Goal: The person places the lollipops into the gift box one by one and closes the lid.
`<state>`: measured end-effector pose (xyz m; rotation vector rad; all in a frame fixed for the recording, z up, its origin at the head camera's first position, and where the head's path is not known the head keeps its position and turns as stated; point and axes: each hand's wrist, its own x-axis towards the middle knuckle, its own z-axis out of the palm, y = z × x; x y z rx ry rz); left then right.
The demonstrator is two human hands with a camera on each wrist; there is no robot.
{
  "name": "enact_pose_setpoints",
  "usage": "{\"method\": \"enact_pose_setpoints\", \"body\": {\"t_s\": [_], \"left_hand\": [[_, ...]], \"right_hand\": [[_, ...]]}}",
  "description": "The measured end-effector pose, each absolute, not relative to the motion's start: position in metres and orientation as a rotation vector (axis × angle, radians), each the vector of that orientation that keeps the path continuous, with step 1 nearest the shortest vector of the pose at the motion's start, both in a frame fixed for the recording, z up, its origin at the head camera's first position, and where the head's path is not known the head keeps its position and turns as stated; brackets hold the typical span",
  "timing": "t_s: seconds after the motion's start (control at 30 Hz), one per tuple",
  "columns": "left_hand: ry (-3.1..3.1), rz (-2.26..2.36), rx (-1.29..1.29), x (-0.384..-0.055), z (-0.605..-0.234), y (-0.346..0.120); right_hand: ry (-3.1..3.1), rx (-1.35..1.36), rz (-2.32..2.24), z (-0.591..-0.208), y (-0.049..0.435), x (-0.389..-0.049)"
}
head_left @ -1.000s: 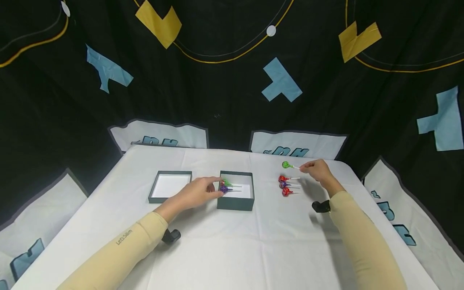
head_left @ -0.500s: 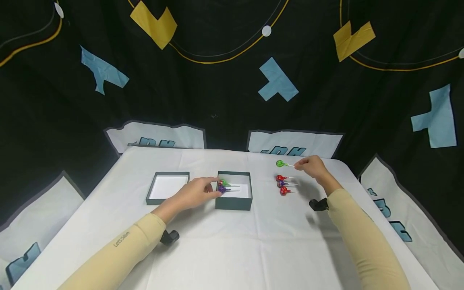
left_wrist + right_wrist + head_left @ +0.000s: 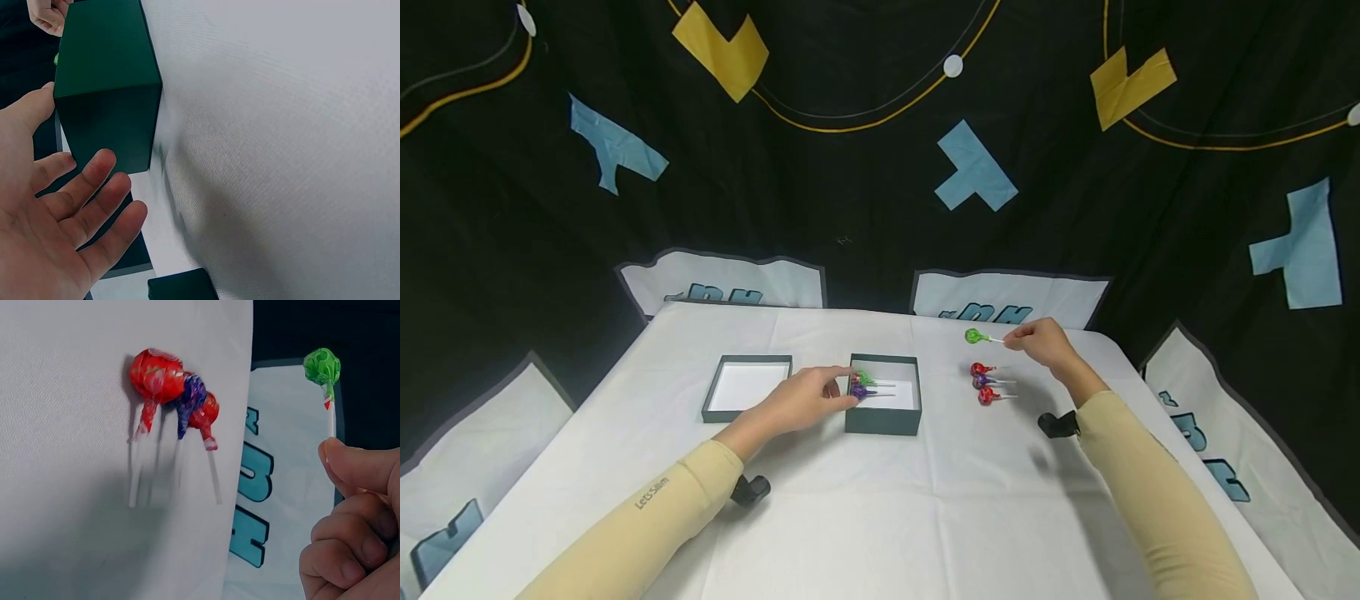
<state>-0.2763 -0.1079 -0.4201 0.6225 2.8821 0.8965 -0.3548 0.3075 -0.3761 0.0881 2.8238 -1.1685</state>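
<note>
My right hand (image 3: 1037, 340) pinches the white stick of a green lollipop (image 3: 322, 365) between thumb and forefinger, holding it above the table's far right part. Beside it on the cloth lie two red lollipops (image 3: 156, 375) and a purple lollipop (image 3: 190, 394), sticks side by side. At the left of a dark green open box (image 3: 882, 421), my left hand (image 3: 801, 400) touches the rim with thumb and forefinger. Its other fingers (image 3: 115, 187) are spread loosely along the box's side. Inside the box are a green lollipop (image 3: 864, 378), a purple lollipop (image 3: 859, 392) and a partly hidden red one.
A shallow dark green lid (image 3: 722, 417) with a white inside lies to the left of the box, partly behind my left hand. White cloth covers the table (image 3: 865, 517). A black printed curtain (image 3: 850, 200) hangs behind its far edge.
My right hand has moved a little to the left and upward with the green lollipop. The left hand stays at the box, and the other lollipops lie as before.
</note>
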Motion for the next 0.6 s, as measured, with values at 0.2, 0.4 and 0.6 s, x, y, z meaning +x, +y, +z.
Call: {"method": "enact_pose_setpoints", "body": {"t_s": [0.2, 0.4, 0.6], "left_hand": [[2.870, 0.899, 0.627, -0.276, -0.419, -0.108], [2.865, 0.907, 0.622, -0.276, -0.418, -0.108], [2.858, 0.920, 0.626, -0.277, -0.420, -0.108]], "right_hand": [[2.829, 0.056, -1.164, -0.369, 0.301, -0.351], [2.814, 0.048, -1.165, -0.361, 0.290, -0.346], [2.821, 0.036, -1.158, -0.356, 0.280, -0.342]]}}
